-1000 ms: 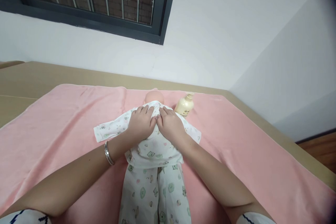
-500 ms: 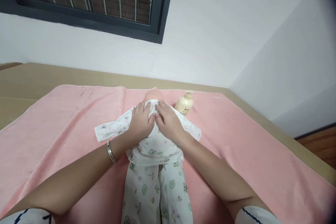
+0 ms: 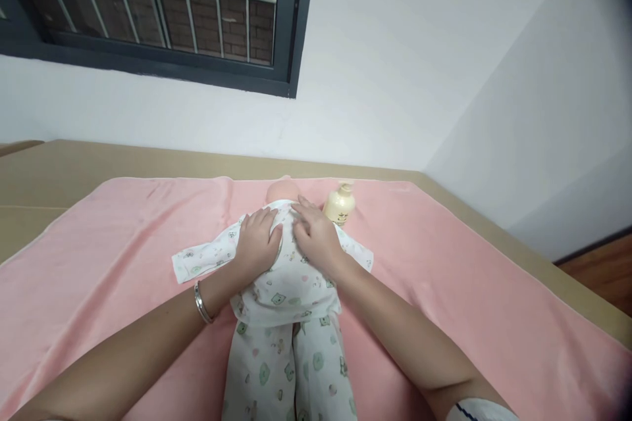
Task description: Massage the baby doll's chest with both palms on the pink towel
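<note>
A baby doll [image 3: 283, 192] lies on the pink blanket [image 3: 148, 230], its head at the far end. It wears a white printed top [image 3: 291, 293] with long sleeves and matching trousers [image 3: 261, 368]. My left hand [image 3: 257, 243] rests flat on the left side of the top's chest, fingers stretched toward the head. On the right side of the chest lies my right hand [image 3: 318, 237], fingers extended and thumb apart. A gap of cloth shows between the two hands. Just beyond my right hand stands a cream pump bottle [image 3: 340, 204].
The blanket covers a tan padded surface [image 3: 123, 158] that meets a white wall [image 3: 385, 79]. A dark-framed window [image 3: 281, 72] with bars is at the upper left. Something brown and wooden [image 3: 602, 266] shows at the right edge.
My hands have moved apart from the middle of the chest, the left outward and the right slightly down. The whole view has tilted up a little. The doll stays in place.
</note>
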Demonstrator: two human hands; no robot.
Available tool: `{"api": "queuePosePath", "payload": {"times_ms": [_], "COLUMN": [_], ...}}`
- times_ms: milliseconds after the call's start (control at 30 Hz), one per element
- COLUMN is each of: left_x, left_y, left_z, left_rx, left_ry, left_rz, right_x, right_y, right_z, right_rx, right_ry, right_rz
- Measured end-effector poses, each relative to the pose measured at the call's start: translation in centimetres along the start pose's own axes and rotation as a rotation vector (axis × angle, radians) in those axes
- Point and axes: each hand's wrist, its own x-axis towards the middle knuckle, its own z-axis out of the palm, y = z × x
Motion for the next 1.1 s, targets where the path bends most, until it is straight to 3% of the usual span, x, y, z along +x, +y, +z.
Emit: {"api": "queuePosePath", "payload": {"times_ms": [133, 233, 300, 400, 467, 567, 667, 767, 967, 1100], "left_x": [0.4, 0.5, 0.5, 0.8, 1.7, 4.6, 8.0, 10.2, 10.8, 10.9], "left_y": [-0.7, -0.9, -0.1, 3.3, 6.6, 10.8, 12.8, 13.0, 12.5, 12.1], "left_z": [0.0, -0.4, -1.0, -1.8, -2.1, -2.0, -1.7, -1.7, -2.3, -2.2], "left_rx": [-0.055, -0.128, -0.200, -0.466, -0.802, -1.343, -1.623, -1.745, -1.681, -1.646], "left_ry": [0.001, -0.004, 0.086, 0.216, 0.141, 0.063, -0.292, -0.466, -0.496, -0.455], "left_rz": [0.003, -0.005, -0.015, 0.007, -0.053, -0.363, -0.678, -0.762, -0.822, -0.768], "right_x": [-0.3, 0.0, 0.6, 1.8, 2.5, 3.2, 3.3, 3.2, 3.0, 3.0], "right_y": [-0.8, -1.3, -1.1, 0.3, 1.6, 3.5, 4.6, 4.7, 4.4, 4.6], "right_z": [0.0, -1.5, -3.5, -6.8, -8.3, -8.7, -8.1, -7.6, -7.7, -7.8], "right_rx": [-0.142, -0.197, -0.186, -0.152, -0.145, -0.189, -0.246, -0.292, -0.325, -0.335], "right_ry": [-0.131, -0.212, -0.162, 0.009, 0.119, 0.163, 0.065, -0.034, -0.017, 0.046], "right_rz": [-0.071, -0.088, -0.024, 0.095, 0.148, 0.208, 0.214, 0.177, 0.127, 0.164]}}
